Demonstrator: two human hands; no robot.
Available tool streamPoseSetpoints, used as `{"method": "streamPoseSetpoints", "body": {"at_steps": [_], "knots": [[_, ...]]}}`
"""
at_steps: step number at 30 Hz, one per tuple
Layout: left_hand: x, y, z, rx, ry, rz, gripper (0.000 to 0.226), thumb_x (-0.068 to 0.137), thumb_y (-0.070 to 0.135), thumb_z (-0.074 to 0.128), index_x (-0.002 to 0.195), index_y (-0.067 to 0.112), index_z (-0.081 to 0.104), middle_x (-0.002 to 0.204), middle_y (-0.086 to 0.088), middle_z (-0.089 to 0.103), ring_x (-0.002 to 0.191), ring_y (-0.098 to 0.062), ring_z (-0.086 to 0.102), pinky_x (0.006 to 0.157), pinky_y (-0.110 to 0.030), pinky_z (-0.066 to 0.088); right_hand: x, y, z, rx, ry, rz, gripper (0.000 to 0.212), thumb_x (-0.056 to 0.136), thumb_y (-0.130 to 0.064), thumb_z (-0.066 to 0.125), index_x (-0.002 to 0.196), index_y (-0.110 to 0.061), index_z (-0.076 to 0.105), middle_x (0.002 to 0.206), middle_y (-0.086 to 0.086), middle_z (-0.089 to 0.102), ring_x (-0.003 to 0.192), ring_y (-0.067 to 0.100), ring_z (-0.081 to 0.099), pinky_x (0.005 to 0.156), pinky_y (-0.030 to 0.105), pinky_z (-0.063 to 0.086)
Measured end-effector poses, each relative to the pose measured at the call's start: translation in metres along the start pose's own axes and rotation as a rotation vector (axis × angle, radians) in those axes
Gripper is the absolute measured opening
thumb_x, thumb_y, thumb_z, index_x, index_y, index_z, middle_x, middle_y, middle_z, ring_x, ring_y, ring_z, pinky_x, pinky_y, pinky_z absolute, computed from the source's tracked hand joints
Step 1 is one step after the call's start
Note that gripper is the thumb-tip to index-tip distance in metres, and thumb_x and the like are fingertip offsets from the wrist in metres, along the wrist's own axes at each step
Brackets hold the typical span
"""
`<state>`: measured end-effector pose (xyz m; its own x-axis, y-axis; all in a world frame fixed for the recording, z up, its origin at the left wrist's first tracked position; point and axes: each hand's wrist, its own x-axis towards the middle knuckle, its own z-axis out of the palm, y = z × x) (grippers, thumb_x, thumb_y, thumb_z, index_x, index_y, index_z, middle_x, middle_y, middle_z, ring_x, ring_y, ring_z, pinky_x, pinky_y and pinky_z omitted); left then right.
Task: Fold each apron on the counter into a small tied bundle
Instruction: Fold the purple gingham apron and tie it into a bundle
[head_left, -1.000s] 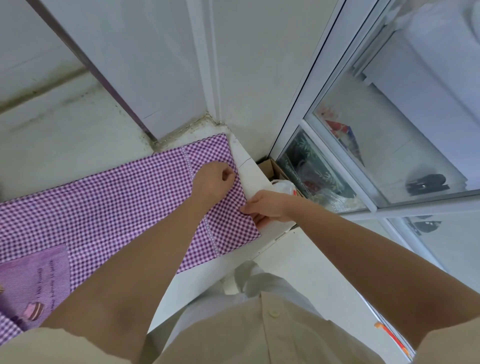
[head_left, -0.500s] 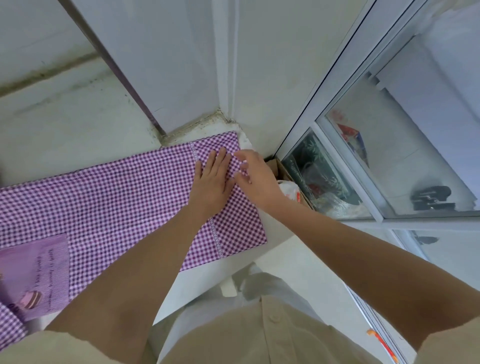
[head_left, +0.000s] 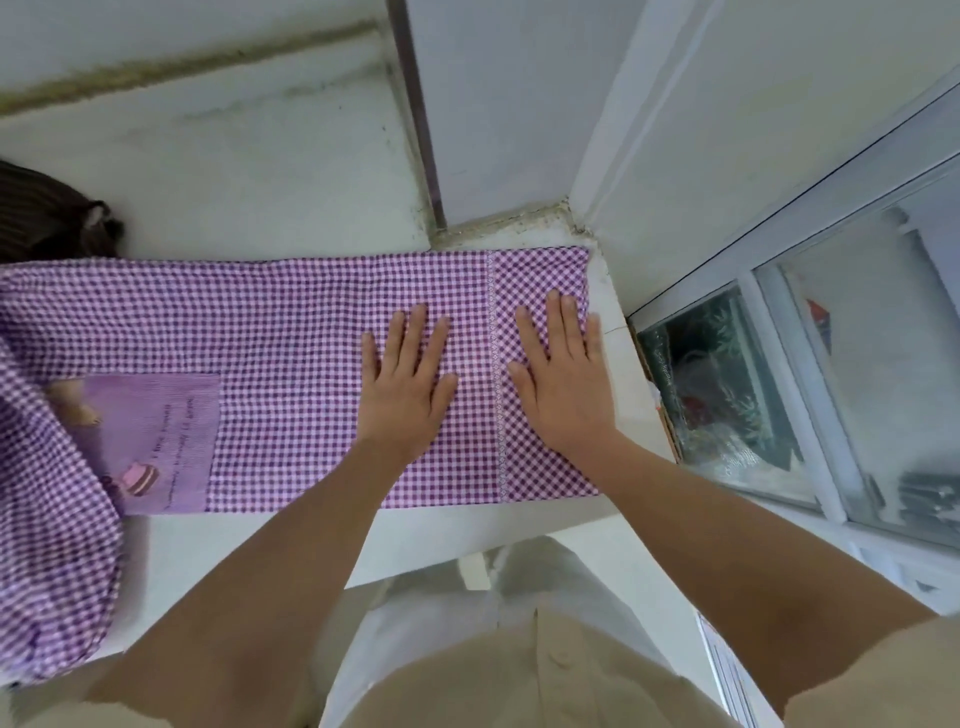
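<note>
A purple-and-white checked apron (head_left: 270, 332) lies folded into a long strip across the white counter (head_left: 270, 540), reaching the counter's right end. A lilac pocket patch (head_left: 156, 441) with a small cake picture shows on its left part. My left hand (head_left: 402, 384) presses flat on the cloth just left of a white stitched seam, fingers straight and spread. My right hand (head_left: 563, 379) presses flat on the end panel right of that seam. The apron's left end bunches and hangs over the counter's front edge.
A dark brown striped cloth (head_left: 47, 213) lies at the back left of the counter. White walls meet in a corner behind the apron's right end. Glass panes (head_left: 810, 395) stand to the right, with a box of foliage and packets beside the counter.
Both hands have gone from gripping and straightening the apron's right end to lying flat side by side on it. The view has swung left, showing more of the apron.
</note>
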<state>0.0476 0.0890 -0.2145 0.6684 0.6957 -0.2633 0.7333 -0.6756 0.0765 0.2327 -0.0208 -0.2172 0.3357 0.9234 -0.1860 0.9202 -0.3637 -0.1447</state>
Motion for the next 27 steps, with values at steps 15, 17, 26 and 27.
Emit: {"method": "streamPoseSetpoints", "body": {"at_steps": [15, 17, 26, 27], "knots": [[-0.047, -0.072, 0.013, -0.106, 0.104, -0.44, 0.064, 0.098, 0.054, -0.002, 0.155, 0.026, -0.009, 0.163, -0.004, -0.013, 0.15, -0.024, -0.015, 0.12, -0.055, 0.0, -0.004, 0.012, 0.0, -0.086, 0.034, 0.016, 0.058, 0.103, -0.041, 0.013, 0.157, -0.024, 0.001, 0.164, 0.013, -0.006, 0.151, 0.028, -0.01, 0.122, 0.051, 0.004], [-0.056, -0.086, 0.01, -0.144, 0.084, -0.526, 0.068, 0.096, 0.054, -0.004, 0.156, 0.023, -0.007, 0.163, -0.007, -0.012, 0.15, -0.026, -0.013, 0.119, -0.057, 0.0, -0.003, 0.011, 0.001, -0.11, 0.032, 0.013, 0.059, 0.102, -0.041, 0.011, 0.157, -0.024, 0.001, 0.164, 0.014, -0.006, 0.151, 0.028, -0.009, 0.122, 0.051, 0.004], [-0.052, -0.053, 0.016, -0.087, 0.051, -0.226, 0.064, 0.095, 0.055, -0.01, 0.154, 0.031, -0.013, 0.162, -0.004, -0.017, 0.148, -0.027, -0.019, 0.117, -0.06, -0.002, 0.013, -0.05, -0.003, -0.052, 0.03, 0.075, 0.061, 0.1, -0.04, 0.004, 0.156, -0.018, -0.009, 0.163, 0.009, -0.015, 0.15, 0.024, -0.016, 0.123, 0.043, -0.006], [-0.054, -0.058, 0.017, -0.087, 0.058, -0.209, 0.063, 0.096, 0.054, -0.009, 0.155, 0.03, -0.011, 0.163, -0.004, -0.015, 0.149, -0.026, -0.017, 0.118, -0.059, -0.001, 0.013, -0.06, 0.0, -0.036, 0.013, 0.035, 0.061, 0.1, -0.041, 0.002, 0.156, -0.019, -0.01, 0.162, 0.008, -0.017, 0.149, 0.024, -0.017, 0.122, 0.042, -0.007]]}}
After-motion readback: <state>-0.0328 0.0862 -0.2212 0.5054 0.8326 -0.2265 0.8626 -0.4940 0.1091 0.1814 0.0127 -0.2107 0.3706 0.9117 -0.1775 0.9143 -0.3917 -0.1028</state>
